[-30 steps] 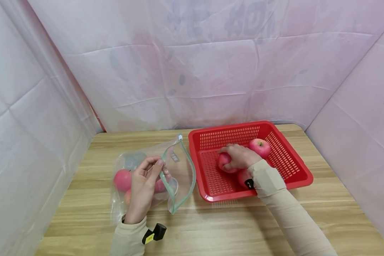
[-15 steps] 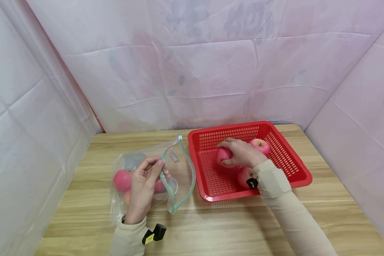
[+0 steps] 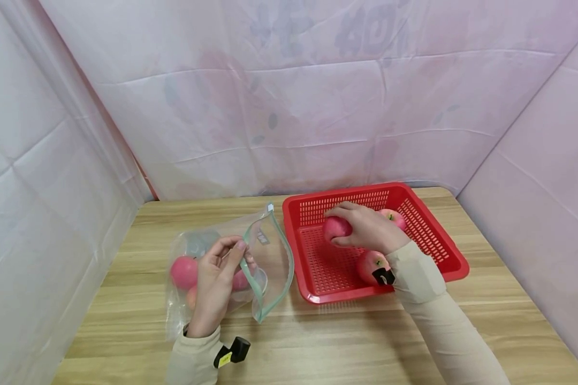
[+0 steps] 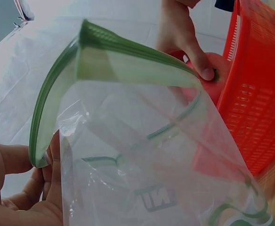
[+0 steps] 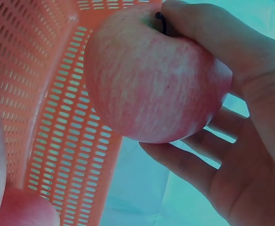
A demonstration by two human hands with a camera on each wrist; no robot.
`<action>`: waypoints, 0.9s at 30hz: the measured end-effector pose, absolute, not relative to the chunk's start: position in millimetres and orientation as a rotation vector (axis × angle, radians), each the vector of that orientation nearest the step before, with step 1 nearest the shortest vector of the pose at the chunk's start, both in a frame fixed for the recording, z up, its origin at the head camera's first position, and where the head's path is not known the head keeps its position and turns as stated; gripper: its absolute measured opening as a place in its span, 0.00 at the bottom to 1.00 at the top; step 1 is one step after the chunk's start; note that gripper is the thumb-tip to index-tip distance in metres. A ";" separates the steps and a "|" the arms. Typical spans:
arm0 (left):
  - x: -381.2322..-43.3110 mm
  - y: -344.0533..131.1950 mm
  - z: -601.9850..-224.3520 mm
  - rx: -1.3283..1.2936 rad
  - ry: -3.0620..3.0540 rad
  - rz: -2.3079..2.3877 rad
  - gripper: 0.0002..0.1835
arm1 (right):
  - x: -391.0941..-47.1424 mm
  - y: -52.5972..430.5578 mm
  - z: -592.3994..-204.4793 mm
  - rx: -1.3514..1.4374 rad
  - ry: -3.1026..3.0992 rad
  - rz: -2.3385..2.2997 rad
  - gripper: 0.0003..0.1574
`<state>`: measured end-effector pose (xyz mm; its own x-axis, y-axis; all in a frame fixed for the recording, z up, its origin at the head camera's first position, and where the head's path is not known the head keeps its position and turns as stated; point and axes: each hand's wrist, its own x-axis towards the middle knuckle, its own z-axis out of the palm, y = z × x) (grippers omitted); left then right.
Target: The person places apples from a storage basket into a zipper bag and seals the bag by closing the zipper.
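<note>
In the head view my left hand (image 3: 219, 278) pinches the green zip edge of a clear zip bag (image 3: 274, 256), whose mouth gapes toward the basket. Inside the bag lie a red apple (image 3: 184, 271) and other apples partly hidden behind the hand. My right hand (image 3: 366, 227) grips an apple (image 3: 337, 228) above the floor of the red basket (image 3: 313, 297). The right wrist view shows this apple (image 5: 156, 80) with its stem up, thumb near the stem and fingers round the far side. Two more apples stay in the basket, one near the front (image 3: 370, 266) and one at the back right (image 3: 393, 218).
A wooden table (image 3: 308, 347) carries the bag at left and the basket at right, nearly touching. Pale printed cloth (image 3: 289, 107) hangs behind and on both sides. The basket's raised wall (image 4: 255, 117) stands beside the bag's mouth in the left wrist view.
My right hand has lifted the apple off the basket floor, up and slightly left. The left hand and the bag have stayed in place.
</note>
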<state>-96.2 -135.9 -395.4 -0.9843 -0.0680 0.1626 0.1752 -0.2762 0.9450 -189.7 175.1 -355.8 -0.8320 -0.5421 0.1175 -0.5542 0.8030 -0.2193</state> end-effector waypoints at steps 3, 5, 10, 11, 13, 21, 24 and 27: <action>-96.7 -135.9 -395.5 -0.139 -1.792 -2.389 0.08 | -185.8 173.4 -352.1 0.888 -2.929 0.403 0.35; -97.0 -136.0 -395.6 -0.141 -1.796 -2.385 0.08 | -182.9 172.1 -350.0 0.883 -2.923 0.412 0.35; -97.0 -136.4 -395.3 -0.149 -1.806 -2.377 0.09 | -176.0 168.1 -343.9 0.876 -2.904 0.422 0.36; -97.1 -136.5 -395.3 -0.149 -1.807 -2.376 0.09 | -174.7 167.2 -342.6 0.880 -2.897 0.422 0.36; -97.2 -136.6 -395.5 -0.148 -1.807 -2.374 0.10 | -171.5 165.2 -340.0 0.897 -2.875 0.421 0.37; -97.7 -137.3 -396.7 -0.152 -1.803 -2.369 0.09 | -157.0 156.6 -333.4 0.953 -2.794 0.455 0.37; -97.7 -137.5 -396.9 -0.159 -1.801 -2.367 0.09 | -152.6 152.7 -333.2 0.965 -2.761 0.456 0.37; -97.6 -137.6 -396.8 -0.162 -1.800 -2.366 0.09 | -149.1 148.3 -333.3 0.981 -2.730 0.460 0.36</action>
<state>-97.6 -137.6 -396.8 -0.9806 -0.0647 0.1848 0.1954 -0.2606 0.9455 -149.1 148.3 -333.3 -0.7584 -0.5827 0.2921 -0.6462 0.7307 -0.2201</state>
